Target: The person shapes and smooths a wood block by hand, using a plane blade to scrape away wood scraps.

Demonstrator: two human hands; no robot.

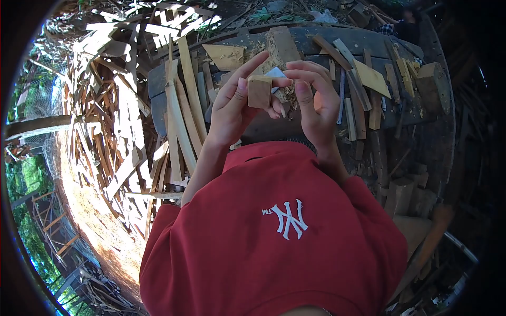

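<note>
My left hand (pixel 233 102) holds a small squared wood block (pixel 259 94) up above the workbench, thumb at its near side and index finger stretched up and away. Other fingers of this hand show behind and below the block. My right hand (pixel 320 97) is raised just to the right, thumb and fingers apart, with nothing visible between them. A small pale, whitish piece (pixel 274 72) shows just behind the block, between the two hands. Under the hands lie wood shavings (pixel 289 95) on the dark bench (pixel 311 124).
Long wood strips (pixel 182 110) lie on the bench's left side, more short sticks (pixel 352 79) on the right. A thick wood block (pixel 433 87) stands at the far right. A large pile of scrap wood (pixel 108 79) covers the ground at left. A wide board (pixel 283 45) lies ahead.
</note>
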